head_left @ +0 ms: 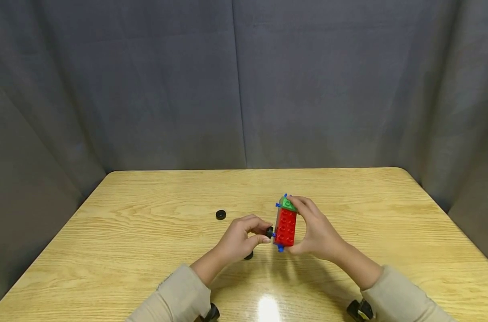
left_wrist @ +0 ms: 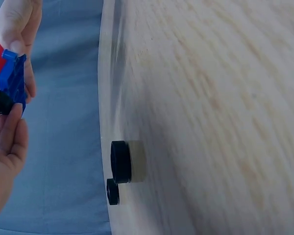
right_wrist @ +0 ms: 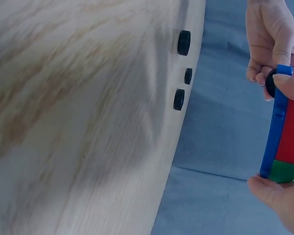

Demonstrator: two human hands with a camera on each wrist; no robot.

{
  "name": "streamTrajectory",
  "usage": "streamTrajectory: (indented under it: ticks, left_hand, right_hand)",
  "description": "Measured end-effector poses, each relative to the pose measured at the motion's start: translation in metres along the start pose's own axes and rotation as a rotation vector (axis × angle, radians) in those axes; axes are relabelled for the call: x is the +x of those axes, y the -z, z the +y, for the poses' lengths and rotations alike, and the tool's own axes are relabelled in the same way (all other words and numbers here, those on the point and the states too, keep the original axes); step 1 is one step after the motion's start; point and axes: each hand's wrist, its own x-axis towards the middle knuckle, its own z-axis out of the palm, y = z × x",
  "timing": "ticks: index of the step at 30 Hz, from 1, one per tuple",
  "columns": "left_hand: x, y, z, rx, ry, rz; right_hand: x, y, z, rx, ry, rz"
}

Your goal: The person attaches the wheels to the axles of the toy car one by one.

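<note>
My right hand (head_left: 320, 235) grips a toy block car (head_left: 286, 227) by its two ends, thumb near, fingers far. The car has a red studded brick (right_wrist: 290, 134), a green brick (right_wrist: 283, 171) at the far end and a blue wheel base (right_wrist: 278, 122) with pegs sticking out. A black toy wheel (head_left: 269, 231) is pinched between the thumb and fingers of my left hand (head_left: 241, 235). That wheel meets a blue side peg at the car's near end; how far it sits on the peg I cannot tell. The car is held above the table, tilted.
Loose black wheels lie on the wooden table (head_left: 147, 250): one wheel (head_left: 220, 214) beyond my left hand, another wheel (head_left: 249, 255) partly hidden beneath it. Three show in the right wrist view, including a small middle wheel (right_wrist: 188, 76). A grey curtain (head_left: 167, 89) hangs behind the table.
</note>
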Motion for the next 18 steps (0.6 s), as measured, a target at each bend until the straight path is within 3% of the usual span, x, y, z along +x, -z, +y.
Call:
streamTrajectory:
  ticks: [18]
  left_hand:
    - [-0.0015,-0.0062,0.0006,-0.092,0.052,0.000]
  right_hand:
    - [-0.0041,-0.0008,-0.0004,-0.007,-0.030,0.001]
